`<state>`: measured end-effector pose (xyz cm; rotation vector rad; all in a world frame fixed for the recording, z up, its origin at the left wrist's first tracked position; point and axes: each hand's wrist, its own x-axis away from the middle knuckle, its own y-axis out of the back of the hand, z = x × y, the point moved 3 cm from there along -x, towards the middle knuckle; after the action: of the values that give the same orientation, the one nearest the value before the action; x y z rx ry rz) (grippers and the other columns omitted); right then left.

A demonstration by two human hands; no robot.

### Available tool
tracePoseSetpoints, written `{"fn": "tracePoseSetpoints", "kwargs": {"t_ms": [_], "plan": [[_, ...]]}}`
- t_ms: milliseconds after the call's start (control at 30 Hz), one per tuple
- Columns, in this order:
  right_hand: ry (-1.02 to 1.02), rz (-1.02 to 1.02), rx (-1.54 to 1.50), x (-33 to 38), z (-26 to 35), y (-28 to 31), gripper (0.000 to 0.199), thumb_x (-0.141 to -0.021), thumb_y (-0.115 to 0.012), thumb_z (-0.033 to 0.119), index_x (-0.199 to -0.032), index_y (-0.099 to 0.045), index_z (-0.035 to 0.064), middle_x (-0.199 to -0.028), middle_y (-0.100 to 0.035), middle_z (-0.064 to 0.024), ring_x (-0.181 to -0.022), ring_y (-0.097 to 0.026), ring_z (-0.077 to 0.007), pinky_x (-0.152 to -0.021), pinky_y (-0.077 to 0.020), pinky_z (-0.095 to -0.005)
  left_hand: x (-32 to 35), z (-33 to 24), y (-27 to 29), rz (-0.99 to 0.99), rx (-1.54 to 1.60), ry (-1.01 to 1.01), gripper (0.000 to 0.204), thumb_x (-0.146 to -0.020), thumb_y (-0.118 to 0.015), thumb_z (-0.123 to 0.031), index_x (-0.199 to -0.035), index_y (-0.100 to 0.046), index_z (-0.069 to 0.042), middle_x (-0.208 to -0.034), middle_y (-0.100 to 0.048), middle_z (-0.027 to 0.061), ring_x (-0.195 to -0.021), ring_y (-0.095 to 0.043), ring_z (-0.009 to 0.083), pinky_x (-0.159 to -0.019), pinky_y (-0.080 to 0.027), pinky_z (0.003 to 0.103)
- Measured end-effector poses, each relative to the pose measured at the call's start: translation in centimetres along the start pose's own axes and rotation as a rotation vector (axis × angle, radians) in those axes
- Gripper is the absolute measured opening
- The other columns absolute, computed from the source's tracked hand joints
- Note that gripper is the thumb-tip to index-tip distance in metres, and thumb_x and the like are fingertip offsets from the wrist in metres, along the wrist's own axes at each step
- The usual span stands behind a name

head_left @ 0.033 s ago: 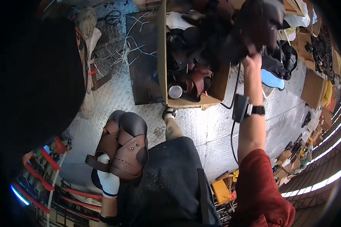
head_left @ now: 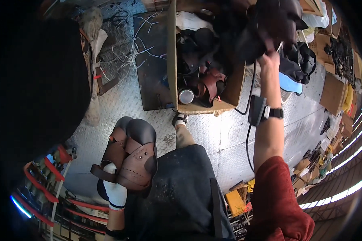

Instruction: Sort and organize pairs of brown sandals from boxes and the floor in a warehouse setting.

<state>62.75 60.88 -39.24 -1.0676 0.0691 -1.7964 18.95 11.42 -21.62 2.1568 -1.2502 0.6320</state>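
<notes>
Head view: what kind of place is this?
Probably a leather footwear workshop. The left hand, in a white glove, holds a brown leather sandal upper on a dark last; a cardboard box holds more dark leather pieces, which the right hand reaches into; the floor is steel tread plate.

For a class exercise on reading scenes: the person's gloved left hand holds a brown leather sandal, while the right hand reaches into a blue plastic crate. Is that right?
Not quite. The head view shows the right hand reaching into a cardboard box, not a blue plastic crate. The gloved left hand does hold the brown leather sandal.
</notes>
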Motion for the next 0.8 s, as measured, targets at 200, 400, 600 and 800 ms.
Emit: {"fn": "tracePoseSetpoints", "kwargs": {"t_ms": [200, 400, 600, 800], "plan": [[-0.035, -0.069, -0.089, -4.9, 0.4, -2.5, 0.022, -0.090, -0.048, 0.023, -0.106, -0.058, 0.0122, -0.101, -0.060, -0.0090, -0.094, -0.057, -0.0215, -0.099, -0.0358, -0.0497, 0.2, 1.0, 1.0, -0.043, 0.026, 0.047, 0.033, -0.092, -0.044, -0.005, -0.125, -0.041, -0.002, -0.125, -0.046, 0.0092, -0.114, -0.045, 0.0208, -0.100, -0.036, 0.035], [-0.073, -0.127, -0.180, 0.9, -3.2, -5.3, 0.021, -0.091, -0.049, 0.026, -0.104, -0.058, 0.0127, -0.098, -0.060, -0.0086, -0.093, -0.056, -0.0207, -0.100, -0.0333, -0.0533, 0.4, -0.4, 0.4, -0.065, -0.098, 0.028, 0.035, -0.089, -0.047, 0.000, -0.124, -0.043, 0.000, -0.126, -0.045, 0.0102, -0.115, -0.045, 0.0220, -0.100, -0.035, 0.035], [-0.377, -0.064, 0.438, 5.9, -8.8, 1.7, 0.025, -0.090, -0.053, 0.027, -0.108, -0.051, 0.0094, -0.106, -0.055, -0.0066, -0.096, -0.054, -0.0233, -0.096, -0.0387, -0.0504, 0.8, -0.2, -0.1, -0.049, -0.296, -0.032, 0.037, -0.086, -0.049, 0.003, -0.123, -0.043, -0.001, -0.123, -0.046, 0.0104, -0.114, -0.045, 0.0220, -0.100, -0.035, 0.035], [-0.516, -0.327, 0.827, 9.8, -15.8, 14.4, 0.084, -0.072, -0.075, 0.030, -0.135, -0.023, 0.0093, -0.127, -0.042, -0.0140, -0.115, -0.045, -0.0319, -0.082, -0.0468, -0.0501, 0.6, -0.1, -1.0, 0.039, -0.202, -0.017, 0.038, -0.087, -0.049, 0.001, -0.124, -0.042, -0.002, -0.124, -0.046, 0.0095, -0.114, -0.045, 0.0215, -0.100, -0.034, 0.035]]}}
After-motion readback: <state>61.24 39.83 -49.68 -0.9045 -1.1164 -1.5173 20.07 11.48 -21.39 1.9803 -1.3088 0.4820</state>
